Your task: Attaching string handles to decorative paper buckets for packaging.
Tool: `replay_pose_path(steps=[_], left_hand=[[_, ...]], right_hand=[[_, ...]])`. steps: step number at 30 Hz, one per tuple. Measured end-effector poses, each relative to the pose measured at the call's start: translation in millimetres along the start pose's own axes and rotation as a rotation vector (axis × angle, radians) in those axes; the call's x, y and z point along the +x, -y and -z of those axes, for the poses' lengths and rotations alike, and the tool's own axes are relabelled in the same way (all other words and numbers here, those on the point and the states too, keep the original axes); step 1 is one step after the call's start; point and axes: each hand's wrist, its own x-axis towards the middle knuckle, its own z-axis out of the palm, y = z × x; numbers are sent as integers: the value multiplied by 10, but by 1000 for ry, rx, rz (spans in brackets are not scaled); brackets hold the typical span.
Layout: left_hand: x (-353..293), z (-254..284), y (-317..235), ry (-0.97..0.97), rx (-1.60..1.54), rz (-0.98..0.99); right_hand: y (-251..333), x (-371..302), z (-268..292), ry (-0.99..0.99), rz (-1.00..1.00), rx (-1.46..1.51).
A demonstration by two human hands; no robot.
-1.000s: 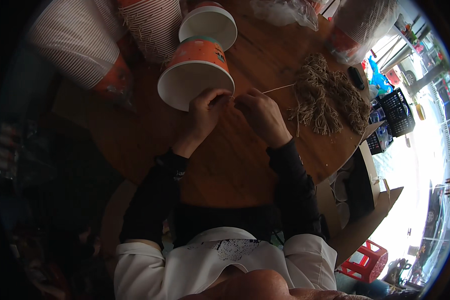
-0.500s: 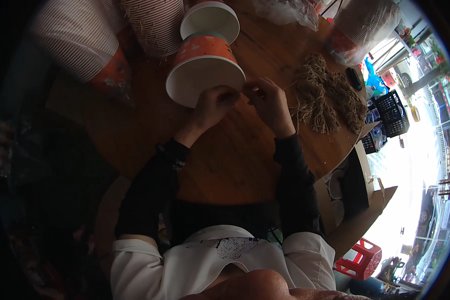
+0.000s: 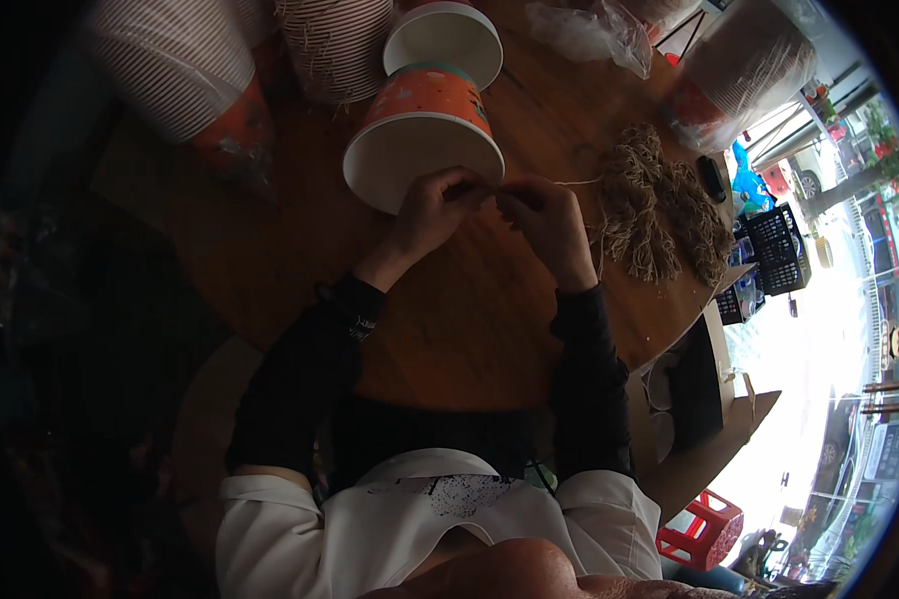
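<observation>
1. Two hands meet at the rim of a paper tub (image 3: 425, 135) lying on its side, orange outside, white inside, mouth turned toward the body.
2. Left hand (image 3: 432, 205) curled nearly shut, fingers pinching a thin pale string (image 3: 572, 183) right against the tub's rim.
3. Right hand (image 3: 541, 215) likewise closed, fingers nipped on the same string just beside the left; exact grip hidden by the knuckles.
4. Compared with a second ago: hands then apart with the string stretched taut between them, now drawn together and touching at the rim; string slack, trailing right toward a bundle of twine (image 3: 657, 205).
5. Judging by that closing-in, looks like a knot or threading step at the tub's rim, mid-way rather than finished.
6. Second tub (image 3: 448, 40) just behind the first, white mouth up-turned toward the camera.
7. Tall nested stacks of tubs (image 3: 335, 45) and a plastic-wrapped stack (image 3: 185, 75) at upper left.
8. Round wooden worktop (image 3: 469, 309), brown, beneath everything.
9. Bright street beyond on the right, a black crate (image 3: 774, 250) and a red stool (image 3: 704, 529) near the edge.
</observation>
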Motion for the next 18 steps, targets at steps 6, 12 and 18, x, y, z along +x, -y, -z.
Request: replay_pose_path(steps=[6, 12, 18], left_hand=[[-3, -5, 7, 62, 24, 6], [-10, 17, -65, -44, 115, -122], [-65, 56, -364, -35, 43, -265]], right_hand=[[103, -25, -7, -75, 89, -8], [255, -84, -122, -46, 150, 75], [250, -91, -134, -44, 344, 290]])
